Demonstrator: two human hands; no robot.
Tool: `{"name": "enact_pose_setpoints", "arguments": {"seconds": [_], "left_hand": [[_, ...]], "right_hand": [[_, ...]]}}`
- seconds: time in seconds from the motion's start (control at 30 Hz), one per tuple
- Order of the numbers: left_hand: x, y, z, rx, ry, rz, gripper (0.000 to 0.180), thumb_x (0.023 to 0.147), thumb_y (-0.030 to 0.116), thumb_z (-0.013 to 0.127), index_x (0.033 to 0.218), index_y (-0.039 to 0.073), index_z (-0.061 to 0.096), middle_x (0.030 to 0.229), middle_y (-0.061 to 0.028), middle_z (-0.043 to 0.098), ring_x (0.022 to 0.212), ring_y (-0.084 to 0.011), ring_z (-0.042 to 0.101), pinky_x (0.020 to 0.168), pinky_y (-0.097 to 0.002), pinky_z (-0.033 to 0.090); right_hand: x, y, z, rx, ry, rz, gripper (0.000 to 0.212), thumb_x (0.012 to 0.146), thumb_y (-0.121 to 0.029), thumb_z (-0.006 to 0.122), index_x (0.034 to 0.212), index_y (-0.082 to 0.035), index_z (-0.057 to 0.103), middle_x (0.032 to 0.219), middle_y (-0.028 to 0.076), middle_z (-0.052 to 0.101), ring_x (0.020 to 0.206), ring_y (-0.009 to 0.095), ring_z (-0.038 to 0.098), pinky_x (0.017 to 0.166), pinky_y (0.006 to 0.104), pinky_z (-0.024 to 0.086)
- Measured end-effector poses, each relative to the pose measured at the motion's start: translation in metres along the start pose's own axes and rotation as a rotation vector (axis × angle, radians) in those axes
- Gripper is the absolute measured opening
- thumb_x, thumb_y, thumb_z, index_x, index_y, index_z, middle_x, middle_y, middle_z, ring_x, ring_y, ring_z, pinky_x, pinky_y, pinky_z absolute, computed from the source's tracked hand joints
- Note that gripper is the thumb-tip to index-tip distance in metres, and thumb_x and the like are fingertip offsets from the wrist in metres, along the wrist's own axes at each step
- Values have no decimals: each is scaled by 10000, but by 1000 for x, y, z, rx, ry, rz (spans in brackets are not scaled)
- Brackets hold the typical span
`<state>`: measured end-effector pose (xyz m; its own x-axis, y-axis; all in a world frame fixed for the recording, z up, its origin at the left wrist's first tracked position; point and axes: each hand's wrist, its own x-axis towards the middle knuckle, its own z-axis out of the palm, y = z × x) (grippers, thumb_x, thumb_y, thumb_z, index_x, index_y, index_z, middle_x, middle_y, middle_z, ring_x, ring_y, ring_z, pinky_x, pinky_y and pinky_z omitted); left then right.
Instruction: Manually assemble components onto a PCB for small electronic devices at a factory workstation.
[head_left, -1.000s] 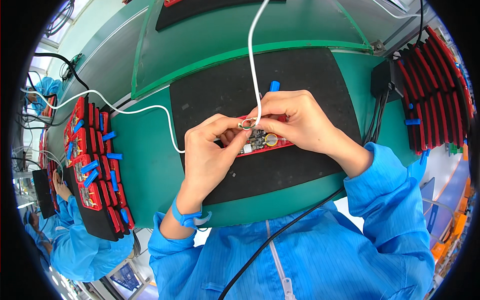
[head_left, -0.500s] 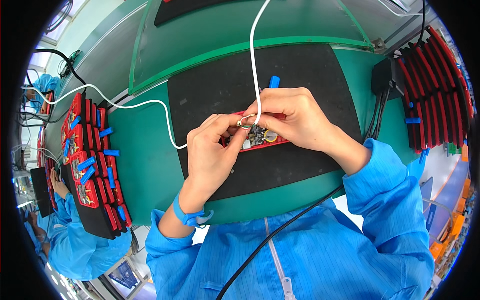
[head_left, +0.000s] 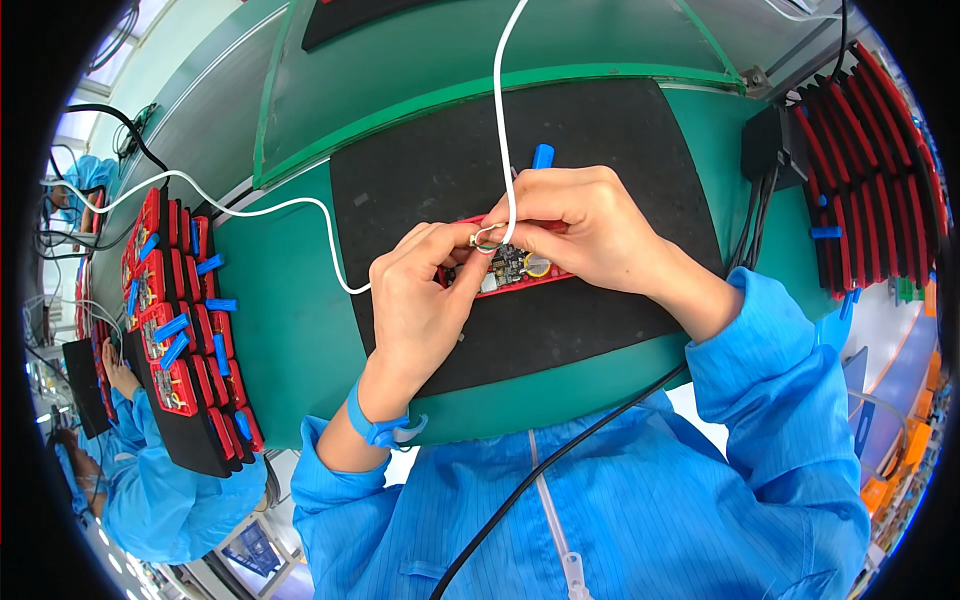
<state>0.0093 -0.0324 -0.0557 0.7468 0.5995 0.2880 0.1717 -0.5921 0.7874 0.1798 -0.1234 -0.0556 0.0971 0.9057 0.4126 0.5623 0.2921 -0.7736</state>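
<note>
A red-framed circuit board (head_left: 512, 272) with a round yellow-rimmed part (head_left: 537, 265) lies on the black mat (head_left: 420, 170), partly covered by my hands. Above its left half, my left hand (head_left: 412, 300) is closed in a pinch on a small pale connector (head_left: 474, 241) with thin wires. Those wires run to the end of a white cable (head_left: 503, 110), which my right hand (head_left: 600, 235) pinches between thumb and fingers. The right fingertips are partly hidden behind the cable. Just behind the right hand a blue cylindrical piece (head_left: 543, 156) sticks up.
Stacks of red-framed boards (head_left: 170, 330) with blue pieces stand at the left. More red and black stacks (head_left: 870, 170) rise at the right beside a black box (head_left: 772, 145) with cables. A black cable (head_left: 560, 445) crosses my front. A co-worker's hand (head_left: 122, 375) shows far left.
Both hands keep their pinch over the board with almost no movement. The whole view has shifted slightly, and the white cable appears a little further left.
</note>
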Motion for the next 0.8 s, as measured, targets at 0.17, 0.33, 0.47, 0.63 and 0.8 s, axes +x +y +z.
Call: {"name": "enact_pose_setpoints", "arguments": {"seconds": [0.17, 0.33, 0.47, 0.63, 0.8], "left_hand": [[0, -1, 2, 5, 28, 17, 141, 761, -17, 725, 893, 12, 686, 712, -84, 632, 609, -152, 607, 531, -254, 468], [0, -1, 1, 22, 23, 30, 146, 756, -21, 724, 893, 10, 686, 711, -83, 631, 602, -150, 601, 532, -254, 466], [0, -1, 2, 15, 17, 11, 158, 766, -24, 723, 920, 3, 696, 745, -68, 648, 616, -105, 568, 553, -230, 453], [0, -2, 2, 6, 28, 23, 160, 749, -30, 723, 899, 13, 690, 706, -84, 635, 601, -149, 601, 537, -257, 468], [0, -2, 1, 23, 3, 14, 156, 785, -13, 726, 939, -6, 699, 767, -41, 651, 624, -57, 524, 564, -198, 430]], "right_hand": [[0, 0, 0, -5, -9, -3, 127, 794, -28, 698, 920, -35, 711, 799, 74, 664, 693, 211, 660, 600, 292, 517], [0, 1, 0, -17, 7, -27, 136, 788, -19, 697, 923, -31, 710, 791, 74, 658, 683, 209, 657, 591, 293, 513], [0, 0, -1, -10, -4, 1, 140, 784, -16, 698, 924, -27, 708, 784, 75, 654, 676, 207, 656, 585, 292, 512], [0, 1, -1, -18, 1, -32, 139, 782, -17, 700, 921, -21, 705, 779, 77, 651, 669, 206, 655, 581, 290, 512], [0, 2, 1, 4, 20, -35, 125, 781, -24, 696, 906, -19, 706, 758, 91, 646, 650, 230, 645, 562, 311, 497]]}}
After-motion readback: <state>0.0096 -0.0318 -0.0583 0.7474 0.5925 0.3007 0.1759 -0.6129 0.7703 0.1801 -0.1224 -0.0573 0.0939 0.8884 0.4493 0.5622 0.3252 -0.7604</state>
